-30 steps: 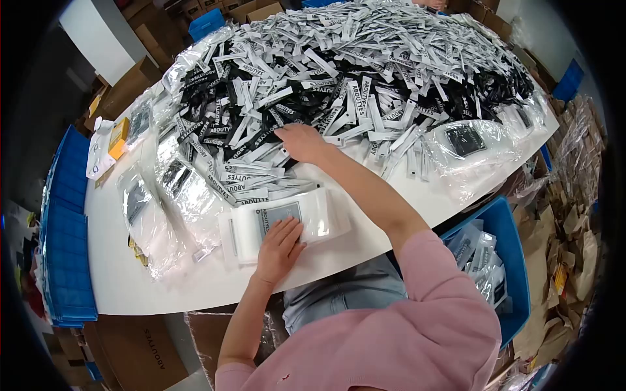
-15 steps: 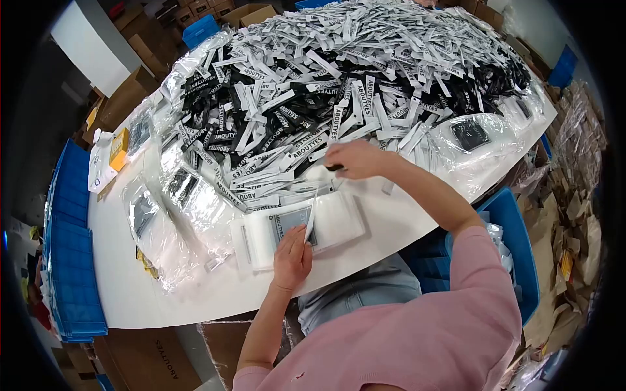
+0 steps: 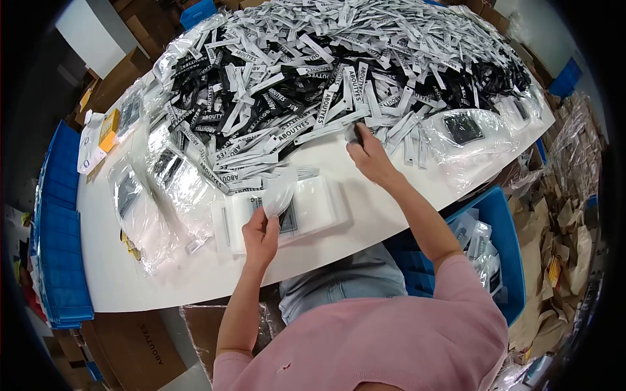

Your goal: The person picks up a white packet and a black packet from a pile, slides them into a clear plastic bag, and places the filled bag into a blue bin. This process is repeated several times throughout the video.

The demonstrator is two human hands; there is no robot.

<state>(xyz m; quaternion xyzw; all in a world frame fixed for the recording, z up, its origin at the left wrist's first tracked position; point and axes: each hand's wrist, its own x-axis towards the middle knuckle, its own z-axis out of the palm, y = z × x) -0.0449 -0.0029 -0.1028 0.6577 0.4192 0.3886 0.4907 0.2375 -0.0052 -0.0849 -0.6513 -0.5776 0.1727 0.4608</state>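
Observation:
My left hand [image 3: 262, 238] pinches the edge of a whitish translucent bag [image 3: 282, 194], lifted above a stack of similar bags [image 3: 319, 208] with a dark printed panel. To the right, my right hand [image 3: 370, 156] is closed round a small dark object [image 3: 355, 133] at the near edge of the pile. Just beyond both hands spreads a large heap of white and black packets [image 3: 287, 133] lettered ABOUTYES.
Clear plastic bags with dark panels lie on the white table [image 3: 137, 290] at left and at right [image 3: 464, 129]. A yellow box [image 3: 109, 130] is at the left edge. Blue bins [image 3: 60, 228] stand left; another [image 3: 515, 260], holding packets, is beside the body at right.
My right hand has moved right and away from the stack to the pile's edge. My left hand has lifted the bag's edge from the stack. The whole view has shifted slightly.

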